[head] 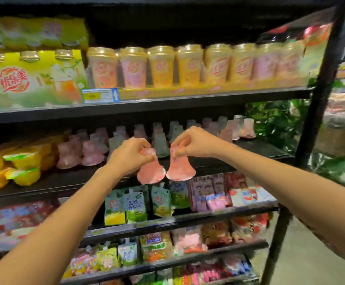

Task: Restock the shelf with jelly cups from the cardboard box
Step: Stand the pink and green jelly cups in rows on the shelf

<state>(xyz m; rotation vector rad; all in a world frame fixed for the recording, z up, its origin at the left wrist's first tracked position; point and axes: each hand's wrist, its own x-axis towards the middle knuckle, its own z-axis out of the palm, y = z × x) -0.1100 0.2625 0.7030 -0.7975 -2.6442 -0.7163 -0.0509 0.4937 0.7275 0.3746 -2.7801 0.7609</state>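
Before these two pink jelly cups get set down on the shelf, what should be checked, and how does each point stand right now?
1. Left hand grips the left pink jelly cup by its narrow top: ok.
2. Right hand grips the right pink jelly cup likewise: ok.
3. Bare space on the black shelf in front of the standing jelly cup rows: ok.
4. Held cups apart: not ok, bases touch.
5. Cardboard box within reach: cannot tell, not in view.

Pink jelly cups, black shelf, yellow cups
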